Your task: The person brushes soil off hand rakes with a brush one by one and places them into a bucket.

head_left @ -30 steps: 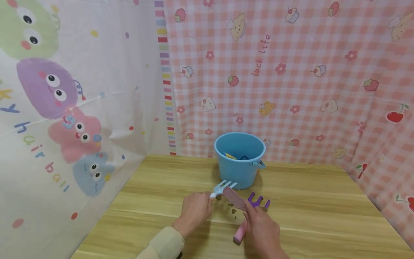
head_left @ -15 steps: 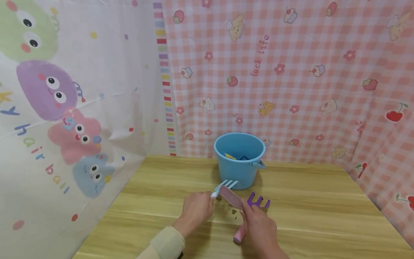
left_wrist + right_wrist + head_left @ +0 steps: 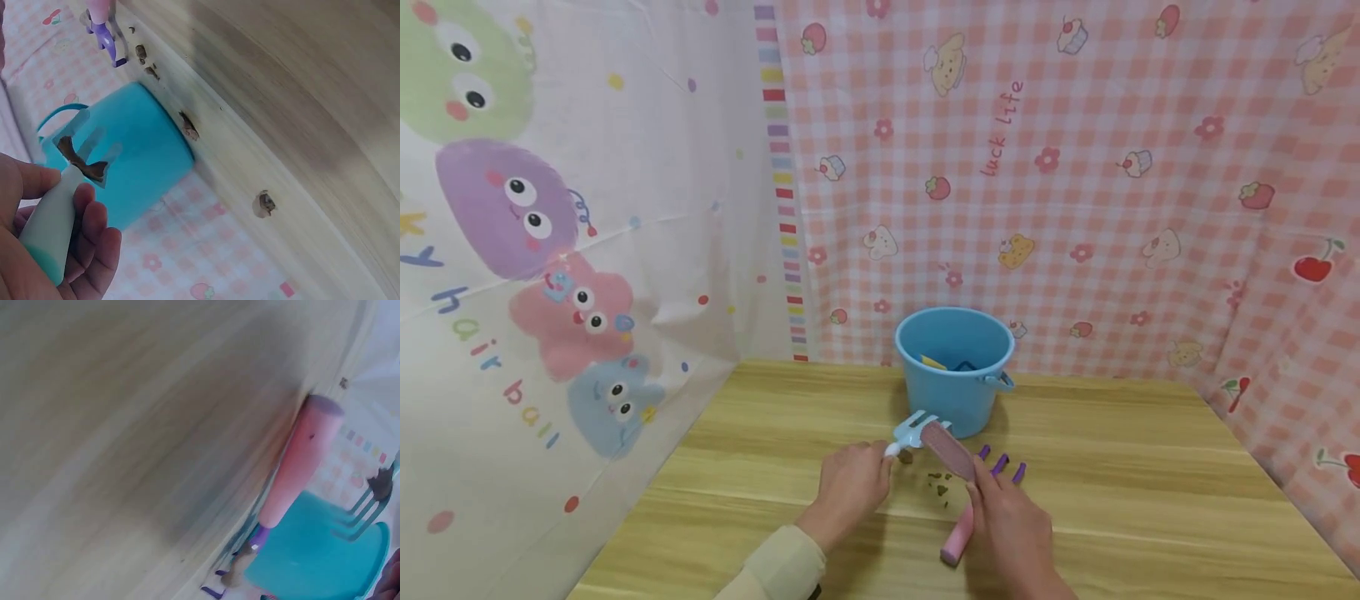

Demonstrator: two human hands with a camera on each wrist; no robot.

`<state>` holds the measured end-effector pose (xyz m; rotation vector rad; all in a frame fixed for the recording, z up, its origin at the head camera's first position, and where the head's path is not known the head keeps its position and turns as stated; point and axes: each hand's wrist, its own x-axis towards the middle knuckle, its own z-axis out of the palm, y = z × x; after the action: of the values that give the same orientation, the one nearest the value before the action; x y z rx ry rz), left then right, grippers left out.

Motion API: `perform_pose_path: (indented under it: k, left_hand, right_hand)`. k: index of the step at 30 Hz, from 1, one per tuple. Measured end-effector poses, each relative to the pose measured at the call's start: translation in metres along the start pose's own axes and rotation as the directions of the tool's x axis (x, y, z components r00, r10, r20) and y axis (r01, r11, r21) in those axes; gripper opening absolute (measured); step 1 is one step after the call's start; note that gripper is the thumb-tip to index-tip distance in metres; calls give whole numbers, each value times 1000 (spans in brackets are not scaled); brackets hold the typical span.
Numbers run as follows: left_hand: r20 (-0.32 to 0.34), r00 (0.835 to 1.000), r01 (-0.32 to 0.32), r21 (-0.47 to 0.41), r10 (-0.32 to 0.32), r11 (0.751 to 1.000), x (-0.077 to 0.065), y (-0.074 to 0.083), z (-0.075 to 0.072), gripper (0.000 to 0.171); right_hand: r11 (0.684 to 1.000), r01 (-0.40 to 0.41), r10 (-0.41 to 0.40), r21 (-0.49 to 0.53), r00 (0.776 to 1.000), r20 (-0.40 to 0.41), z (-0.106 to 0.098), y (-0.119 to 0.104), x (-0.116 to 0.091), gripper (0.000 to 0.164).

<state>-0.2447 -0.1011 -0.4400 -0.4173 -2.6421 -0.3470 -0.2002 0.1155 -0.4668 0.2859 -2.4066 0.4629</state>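
Note:
My left hand (image 3: 853, 485) grips the pale handle of a light blue toy hand rake (image 3: 910, 432), tines raised toward the bucket. Brown dirt clings to the base of its tines (image 3: 81, 159) in the left wrist view. In my right hand (image 3: 1013, 518) is a flat, oblong mauve pad (image 3: 949, 450) with a textured face, pinched at its near end. Its far tip overlaps the blue rake's head in the head view. Beneath the right hand, a second toy rake with a pink handle (image 3: 957, 537) and purple tines (image 3: 1019, 472) lies on the table, partly hidden.
Behind the hands stands a blue bucket (image 3: 953, 400) with a yellow piece and a dark blue piece inside. Several brown dirt crumbs (image 3: 942, 490) lie on the wooden table (image 3: 1150, 483). A pink checked cloth (image 3: 1075, 208) hangs behind, a white printed one (image 3: 677, 167) at left.
The right hand shifts slightly left, then back right with the mauve pad. The blue rake has turned so its head shows more broadly. The left hand stays nearly in place.

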Motion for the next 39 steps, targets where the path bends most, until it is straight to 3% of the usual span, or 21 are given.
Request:
perform_pose_path:
  k: [6, 14, 18, 22, 26, 31, 39]
  left_hand:
    - [-9, 1000, -15, 5, 15, 1000, 0, 2, -1, 13]
    - [44, 998, 53, -102, -49, 993, 2, -4, 0, 20]
    - [96, 993, 91, -220, -71, 971, 3, -7, -1, 16]
    - [156, 983, 144, -355, -94, 924, 3, -9, -3, 22]
    - [192, 975, 185, -423, -111, 887, 3, -10, -4, 24]
    - [153, 981, 167, -370, -118, 914, 2, -11, -3, 18]
    - [71, 994, 104, -284, -87, 953, 0, -12, 0, 16]
  right_hand:
    - [999, 33, -33, -1, 999, 40, 2, -4, -2, 36]
    - [993, -120, 118, 12, 989, 88, 1, 8, -5, 35]
    - [993, -112, 110, 41, 992, 55, 0, 9, -5, 36]
    - [997, -55, 57, 58, 998, -34, 2, 8, -4, 38]
    - [997, -33, 40, 70, 994, -100, 2, 7, -4, 38]
    - [998, -14, 24, 68, 988, -152, 3, 7, -4, 39]
    - [997, -19, 30, 76, 989, -142, 4, 6, -3, 39]
